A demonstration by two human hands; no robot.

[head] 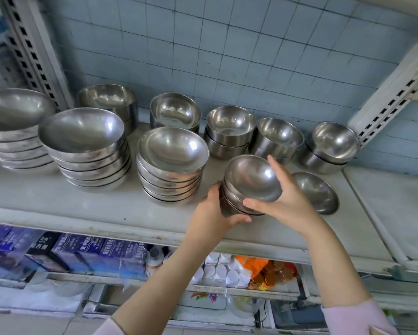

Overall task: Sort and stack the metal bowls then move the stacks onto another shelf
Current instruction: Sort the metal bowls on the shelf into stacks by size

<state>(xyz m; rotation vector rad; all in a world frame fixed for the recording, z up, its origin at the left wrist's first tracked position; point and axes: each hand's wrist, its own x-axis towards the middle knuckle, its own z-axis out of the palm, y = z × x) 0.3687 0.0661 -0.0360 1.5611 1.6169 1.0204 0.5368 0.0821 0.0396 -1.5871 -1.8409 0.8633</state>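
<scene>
A short stack of shallow metal bowls tilts above the white shelf, held between both hands. My left hand grips the stack's underside and left wall. My right hand clasps the rim of the top bowl from the right. One single shallow bowl lies on the shelf just right of my right hand. Three taller stacks of wide bowls stand to the left. Pairs of deeper bowls line the back.
More deep bowls stand against the blue tiled wall. Slotted white uprights frame the shelf. Below it sit purple boxes, white bottle caps and orange packets. Another shelf panel adjoins on the right.
</scene>
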